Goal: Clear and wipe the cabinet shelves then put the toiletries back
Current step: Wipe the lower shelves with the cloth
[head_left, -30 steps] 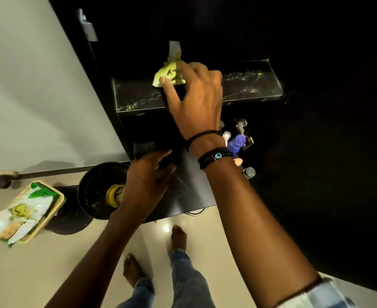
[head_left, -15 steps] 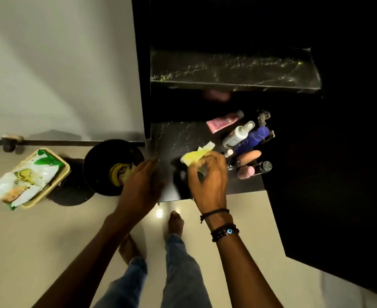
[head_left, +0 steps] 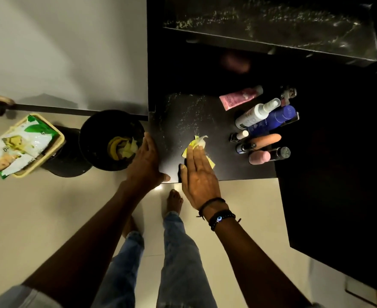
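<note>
Nearest, the right hand (head_left: 199, 174) lies flat, fingers (head_left: 195, 155) straight and pressed together, pinning a crumpled yellow wipe cloth (head_left: 196, 143) against the dark glossy lower shelf (head_left: 227, 165); it presses the cloth down and does not pinch it. The left hand (head_left: 146, 161) braces at the shelf's left front corner, fingers loosely together and holding nothing. The cloth looks soft, light and limp, so it should follow the palm best under flat pressure and bunch if dragged by one corner. Its folded tip points away from the person, toward the cabinet back.

To the left stands a round black bin (head_left: 87, 150) with yellow scraps inside.

Further right on the same shelf the toiletries lie crowded: a small pink bottle (head_left: 259, 157), an orange tube (head_left: 265, 141), a blue bottle (head_left: 274, 118), a white spray bottle (head_left: 257, 113) and a flat pink tube (head_left: 238, 98). Their long axes run left-to-right, most caps pointing upper right. They look light, rigid and smooth, likely to roll; mid-body is the safest hold.

Farthest, the dusty dark upper shelf (head_left: 272, 30) carries pale streaks.
</note>
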